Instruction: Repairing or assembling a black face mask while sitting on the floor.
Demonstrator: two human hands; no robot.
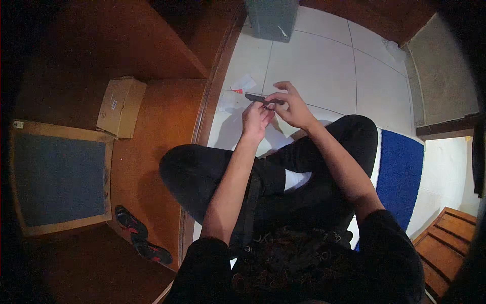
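Observation:
I sit cross-legged in black trousers on a white tiled floor. Both hands meet in front of my knees. My right hand pinches a thin dark stick-like object that points to the left. My left hand is curled just below it, fingertips touching the same object near its middle. Small paper scraps, white with a bit of red, lie on the tiles just beyond the hands.
A wooden floor lies to my left with a cardboard box, a framed dark board and black-red pliers. A grey bin stands ahead, a blue mat to my right, wooden steps at lower right.

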